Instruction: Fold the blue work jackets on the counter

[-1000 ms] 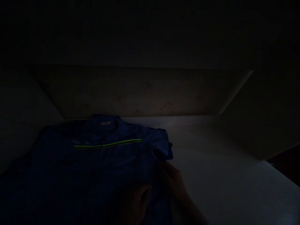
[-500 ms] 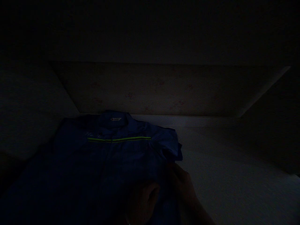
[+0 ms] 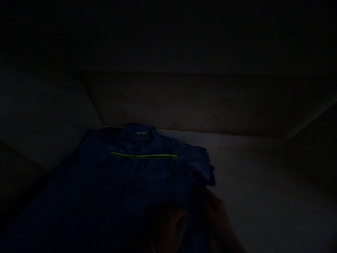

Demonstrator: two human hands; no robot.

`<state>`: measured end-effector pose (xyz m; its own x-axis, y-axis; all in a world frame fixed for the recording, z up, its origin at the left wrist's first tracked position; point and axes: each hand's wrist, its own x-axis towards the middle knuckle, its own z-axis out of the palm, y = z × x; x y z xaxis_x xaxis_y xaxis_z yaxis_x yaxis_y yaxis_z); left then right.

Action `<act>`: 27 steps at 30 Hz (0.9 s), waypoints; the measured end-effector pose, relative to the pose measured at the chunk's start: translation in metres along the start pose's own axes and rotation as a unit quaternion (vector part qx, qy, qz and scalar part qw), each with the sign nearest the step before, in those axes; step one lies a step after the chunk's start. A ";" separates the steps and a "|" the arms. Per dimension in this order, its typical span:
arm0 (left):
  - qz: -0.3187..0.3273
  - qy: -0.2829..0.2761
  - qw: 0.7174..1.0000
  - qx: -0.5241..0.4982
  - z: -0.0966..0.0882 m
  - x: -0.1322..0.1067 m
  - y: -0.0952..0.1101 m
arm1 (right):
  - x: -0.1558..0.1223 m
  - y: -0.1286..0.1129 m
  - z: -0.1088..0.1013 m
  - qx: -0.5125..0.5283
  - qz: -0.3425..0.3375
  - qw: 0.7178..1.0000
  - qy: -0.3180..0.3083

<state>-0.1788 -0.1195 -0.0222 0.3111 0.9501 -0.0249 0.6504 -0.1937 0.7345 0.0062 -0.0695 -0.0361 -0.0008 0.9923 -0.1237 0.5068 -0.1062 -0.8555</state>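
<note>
The scene is very dark. A folded blue jacket (image 3: 137,175) with a neon yellow-green stripe across the chest and a small label at the collar lies flat on a pale shelf surface (image 3: 263,196), its collar towards the back wall. My left hand (image 3: 171,225) rests curled on the jacket's near part, its fingers bent into the cloth. My right hand (image 3: 217,218) is at the jacket's right edge, its back up and its fingertips tucked into the fabric near the folded sleeve.
The shelf sits inside a box-like compartment with a back wall (image 3: 197,102), a slanted left side wall (image 3: 44,116), a right side wall (image 3: 316,133) and a dark top. Bare shelf surface lies to the right of the jacket.
The jacket and both hands sit further right in the picture than before, and the left wall shows more. Both hands have stayed on the jacket's near right part.
</note>
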 end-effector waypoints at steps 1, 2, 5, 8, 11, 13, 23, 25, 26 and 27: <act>0.002 -0.003 1.000 -0.004 0.000 0.000 0.000 | 0.000 0.000 0.000 0.002 0.005 1.000 0.002; 0.001 -0.003 1.000 -0.006 0.000 0.000 0.000 | 0.000 -0.001 -0.001 0.009 0.009 1.000 0.004; -0.014 -0.001 1.000 -0.004 0.000 0.000 0.002 | 0.001 -0.002 -0.002 0.055 0.024 0.998 0.018; -0.040 -0.016 0.999 0.007 0.000 0.002 0.002 | 0.001 -0.003 -0.003 0.092 0.047 0.994 0.034; -0.047 -0.037 0.998 0.016 0.001 0.005 -0.002 | 0.001 -0.005 -0.003 0.106 0.042 0.993 0.044; -0.029 -0.044 0.998 0.030 0.003 0.007 -0.007 | 0.000 -0.006 -0.003 0.105 0.034 0.993 0.032; -0.039 -0.029 0.998 0.031 0.001 0.003 -0.001 | -0.001 -0.008 -0.005 0.120 0.036 0.992 0.032; -0.030 -0.023 0.999 0.024 -0.001 0.002 0.002 | -0.002 -0.010 -0.005 0.125 0.040 0.991 0.031; -0.025 -0.021 0.999 0.022 -0.001 0.002 0.003 | -0.002 -0.010 -0.005 0.124 0.038 0.991 0.030; -0.020 -0.020 0.999 0.021 -0.001 0.001 0.003 | -0.002 -0.010 -0.005 0.121 0.033 0.992 0.030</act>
<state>-0.1773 -0.1185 -0.0189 0.3112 0.9469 -0.0804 0.6903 -0.1672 0.7039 0.0056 -0.0701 -0.0248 0.0800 0.9839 -0.1596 0.2819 -0.1759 -0.9432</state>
